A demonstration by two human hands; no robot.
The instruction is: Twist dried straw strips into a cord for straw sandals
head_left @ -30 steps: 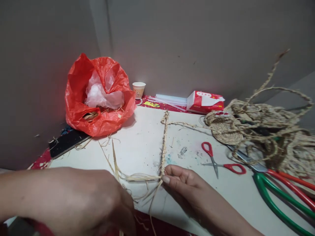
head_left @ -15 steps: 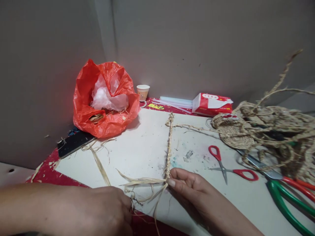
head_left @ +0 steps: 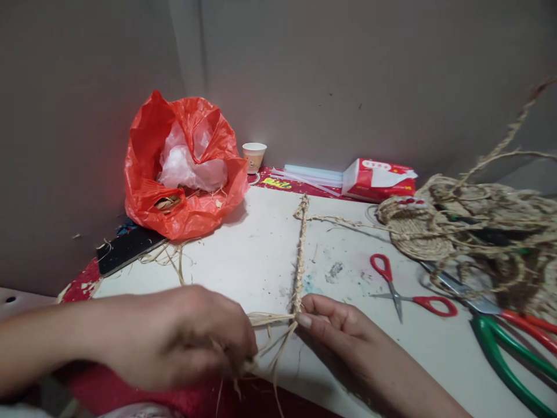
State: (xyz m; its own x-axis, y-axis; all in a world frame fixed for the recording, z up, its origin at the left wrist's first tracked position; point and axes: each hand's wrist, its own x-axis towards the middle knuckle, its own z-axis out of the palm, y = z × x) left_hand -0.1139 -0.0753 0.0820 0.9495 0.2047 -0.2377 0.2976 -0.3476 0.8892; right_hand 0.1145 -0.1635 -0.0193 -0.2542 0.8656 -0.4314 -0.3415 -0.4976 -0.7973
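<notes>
Right hand [head_left: 342, 338]: thumb and fingers pinch the near end of the braid [head_left: 300, 261]; this is my nearer hand, in contact with it.
Left hand [head_left: 185, 337]: left of that pinch, fingers curled by the loose strands [head_left: 270, 318]; blurred, so I cannot tell whether it grips any.
Braid: straight ahead of my pinch, its long axis running away from me; the strands in view go left from its near end, roughly square to it.
Pack [head_left: 378, 183]: red, beyond my pinch and rightward; characters on a white oval, too small to read.
Cup [head_left: 254, 157]: far ahead, left of my pinch; its print is unclear.
Yellow marks [head_left: 277, 184]: beside the cup; I cannot read them.
</notes>
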